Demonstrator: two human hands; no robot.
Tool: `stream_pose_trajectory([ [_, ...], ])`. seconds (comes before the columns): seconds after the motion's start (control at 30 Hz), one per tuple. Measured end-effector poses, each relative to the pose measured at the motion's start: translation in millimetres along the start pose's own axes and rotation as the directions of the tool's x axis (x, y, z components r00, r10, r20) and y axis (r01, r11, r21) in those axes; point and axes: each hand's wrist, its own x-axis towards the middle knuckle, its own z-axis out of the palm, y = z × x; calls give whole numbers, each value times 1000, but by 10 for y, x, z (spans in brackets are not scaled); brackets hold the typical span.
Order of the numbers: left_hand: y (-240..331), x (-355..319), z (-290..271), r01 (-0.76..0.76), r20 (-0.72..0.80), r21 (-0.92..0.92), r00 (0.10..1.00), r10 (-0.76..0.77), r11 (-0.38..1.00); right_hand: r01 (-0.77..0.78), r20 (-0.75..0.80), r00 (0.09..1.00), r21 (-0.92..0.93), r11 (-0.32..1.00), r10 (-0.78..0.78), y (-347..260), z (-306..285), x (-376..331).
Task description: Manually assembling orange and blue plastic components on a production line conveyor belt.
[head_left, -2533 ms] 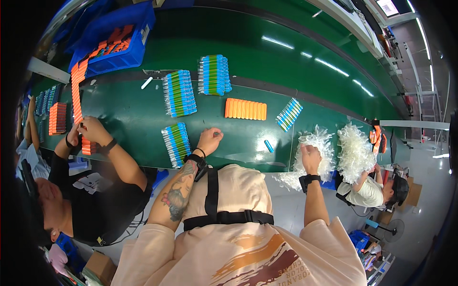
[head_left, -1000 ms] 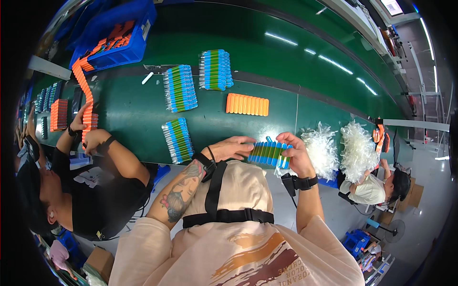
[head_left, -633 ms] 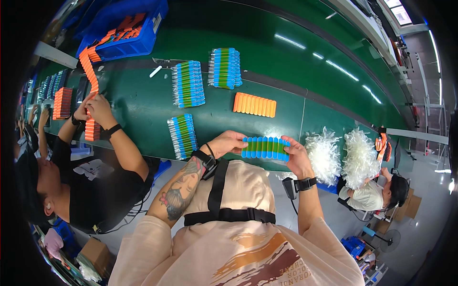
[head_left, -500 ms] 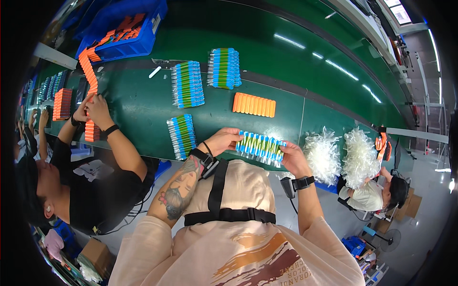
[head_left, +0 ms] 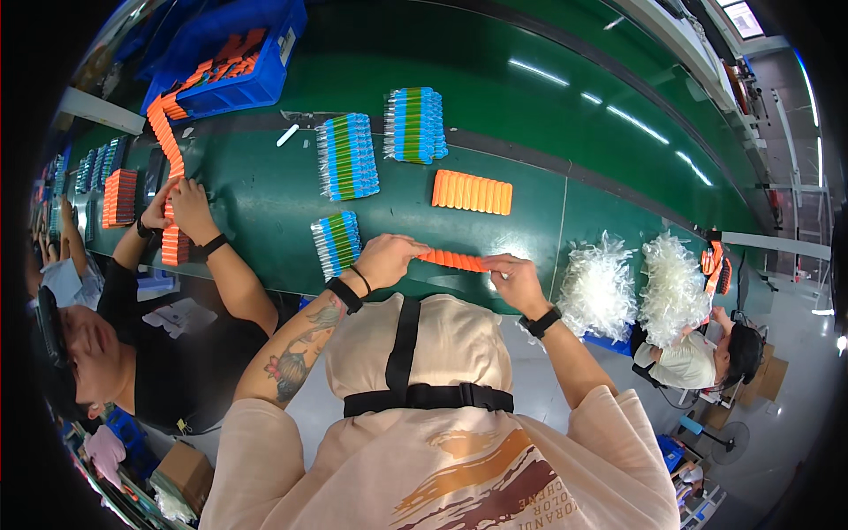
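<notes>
Stretched between my hands near the table's front edge is a narrow orange ridged strip. My left hand pinches its left end, and my right hand pinches the right end. Beyond it on the green table lies a wider orange ridged pack. Just past my left hand rests a stack of blue-and-green wrapped strips. Two similar stacks, one at left and one farther back, lie beyond.
Heaps of clear plastic pieces stand to my right, near another person. On the left, a co-worker's hands hold a long orange strip running from a blue bin. A small white stick lies at the back.
The blue-and-green banded strip between my hands has given way to a narrow orange ridged face in the same place; whether it was turned over, I cannot tell. Both hands remain at its ends.
</notes>
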Motion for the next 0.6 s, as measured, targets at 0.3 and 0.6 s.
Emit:
stream_pose_trajectory([
  [0.3, -187, 162, 184, -264, -18, 515, 948, 318, 815, 412, 62, 902, -414, 812, -427, 326, 107, 219],
  [0.6, -193, 8, 658, -99, 170, 591, 985, -4, 801, 225, 211, 967, -434, 873, -145, 530, 255, -20],
])
